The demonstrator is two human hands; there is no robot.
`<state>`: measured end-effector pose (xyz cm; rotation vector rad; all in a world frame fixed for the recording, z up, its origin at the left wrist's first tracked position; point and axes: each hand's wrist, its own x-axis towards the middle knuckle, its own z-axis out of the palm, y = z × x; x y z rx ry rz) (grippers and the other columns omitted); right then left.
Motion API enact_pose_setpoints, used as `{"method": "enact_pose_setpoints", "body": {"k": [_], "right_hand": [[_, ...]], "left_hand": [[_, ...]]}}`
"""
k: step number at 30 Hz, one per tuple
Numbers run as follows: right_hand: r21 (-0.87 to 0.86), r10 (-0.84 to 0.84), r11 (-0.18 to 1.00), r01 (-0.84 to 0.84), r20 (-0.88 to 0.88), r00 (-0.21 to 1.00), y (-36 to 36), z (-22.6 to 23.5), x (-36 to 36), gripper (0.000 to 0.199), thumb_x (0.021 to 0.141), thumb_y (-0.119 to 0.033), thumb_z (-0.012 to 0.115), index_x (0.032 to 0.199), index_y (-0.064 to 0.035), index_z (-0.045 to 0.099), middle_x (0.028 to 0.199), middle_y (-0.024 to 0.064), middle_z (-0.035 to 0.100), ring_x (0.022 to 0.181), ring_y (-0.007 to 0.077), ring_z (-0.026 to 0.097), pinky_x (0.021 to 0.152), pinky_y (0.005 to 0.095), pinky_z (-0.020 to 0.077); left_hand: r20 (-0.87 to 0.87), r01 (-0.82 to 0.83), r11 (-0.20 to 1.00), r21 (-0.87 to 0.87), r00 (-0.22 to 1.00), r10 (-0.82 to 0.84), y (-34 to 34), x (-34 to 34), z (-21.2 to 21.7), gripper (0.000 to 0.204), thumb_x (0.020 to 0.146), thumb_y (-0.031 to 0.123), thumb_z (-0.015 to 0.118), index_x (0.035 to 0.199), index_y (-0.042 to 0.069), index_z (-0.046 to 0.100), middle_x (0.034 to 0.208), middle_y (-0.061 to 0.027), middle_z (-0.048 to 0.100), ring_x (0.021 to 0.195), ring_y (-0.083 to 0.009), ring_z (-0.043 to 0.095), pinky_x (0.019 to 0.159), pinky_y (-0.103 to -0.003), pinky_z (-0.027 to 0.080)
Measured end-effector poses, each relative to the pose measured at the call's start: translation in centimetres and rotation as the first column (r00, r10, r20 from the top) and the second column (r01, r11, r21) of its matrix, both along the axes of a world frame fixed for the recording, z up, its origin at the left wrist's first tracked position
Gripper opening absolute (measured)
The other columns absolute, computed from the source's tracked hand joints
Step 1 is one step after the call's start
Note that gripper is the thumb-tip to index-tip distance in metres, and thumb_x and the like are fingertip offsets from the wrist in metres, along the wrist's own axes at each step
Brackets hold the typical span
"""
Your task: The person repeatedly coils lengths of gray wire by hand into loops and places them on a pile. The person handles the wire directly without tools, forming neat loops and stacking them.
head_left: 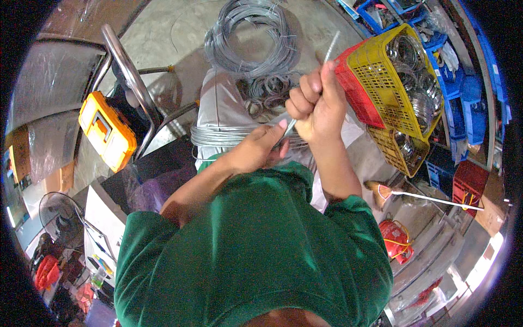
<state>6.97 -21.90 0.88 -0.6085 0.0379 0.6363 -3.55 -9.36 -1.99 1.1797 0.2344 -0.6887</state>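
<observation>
Gripping, head view: right hand (321,103) closed in a fist round a silver-grey rod (331,48), thumb laid along it; left hand (253,148) appears to pinch the same rod near its lower end, its fingertips partly hidden.
Rod position: tilted, the upper end leaning right and projecting free above the fist, the lower end over the near wire coil (212,136), which lies across pale grey cloth (218,101).
Slip hazard: a loosened fist, or an uneven pull between the hands, could let the slim rod slide or twist.
Tip hazard: a wide swing to the right might bring the free end against the red crate (359,82) or the yellow crate (381,71).
Snag hazard: wire strands close below the left hand could catch its fingers or the rod.
Right forearm (339,171): rising steeply from the sleeve, the fist thumb uppermost, fingers curled toward the left.
Left forearm (199,188): slanting inward across the green shirt (256,240), back of the hand upward, thumb directed toward the right wrist.
</observation>
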Motion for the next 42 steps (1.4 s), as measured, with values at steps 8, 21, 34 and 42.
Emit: {"method": "enact_pose_setpoints", "body": {"k": [8, 21, 34, 42], "right_hand": [[-0.724, 0.163, 0.688, 0.039, 0.207, 0.965, -3.2, -1.4, 2.9, 0.042, 0.101, -0.040, 0.050, 0.108, 0.0004, 0.061, 0.084, 0.0108, 0.065, 0.076, 0.0184, 0.065, 0.065, 0.0295, 0.0497], [-0.389, 0.754, 0.585, 0.712, 0.585, -0.300, -3.0, 0.2, 2.0, 0.031, 0.090, -0.032, 0.065, 0.113, -0.0125, 0.061, 0.086, 0.0079, 0.068, 0.066, 0.0293, 0.066, 0.057, 0.0386, 0.0516], [-0.844, 0.794, 0.467, 0.263, 0.531, 0.295, -2.1, -1.3, 1.2, 0.020, 0.095, -0.022, 0.059, 0.093, -0.0016, 0.060, 0.078, 0.0221, 0.063, 0.075, 0.0421, 0.062, 0.062, 0.0480, 0.0464], [-0.755, 0.735, 0.652, 0.073, 0.652, 0.187, -2.3, -2.8, 2.8, 0.027, 0.099, -0.023, 0.053, 0.098, 0.0023, 0.062, 0.084, 0.0167, 0.065, 0.076, 0.0343, 0.064, 0.069, 0.0407, 0.0499]], "left_hand": [[-0.375, -0.379, 0.852, -0.362, 0.896, 0.240, 2.0, 2.5, -0.6, 0.047, 0.101, 0.045, 0.038, 0.082, 0.007, 0.055, 0.052, 0.0079, 0.024, 0.042, -0.0086, 0.023, 0.041, -0.026, 0.019], [-0.110, -0.150, 0.988, 0.025, 0.982, 0.152, 2.8, 2.8, 1.0, 0.042, 0.102, 0.040, 0.048, 0.074, 0.010, 0.055, 0.057, 0.0026, 0.043, 0.048, -0.0087, 0.037, 0.044, -0.026, 0.026], [0.721, -0.499, 0.523, 0.691, 0.525, -0.452, 3.9, 2.8, 1.6, 0.041, 0.088, 0.017, 0.064, 0.126, 0.002, 0.055, 0.092, -0.0114, 0.061, 0.084, -0.0346, 0.059, 0.076, -0.044, 0.049], [0.468, -0.187, 0.469, 0.863, 0.647, -0.603, 6.1, 3.9, 0.6, 0.043, 0.086, 0.043, 0.067, 0.096, 0.002, 0.061, 0.082, -0.0155, 0.061, 0.076, -0.0370, 0.065, 0.063, -0.046, 0.051]]}}
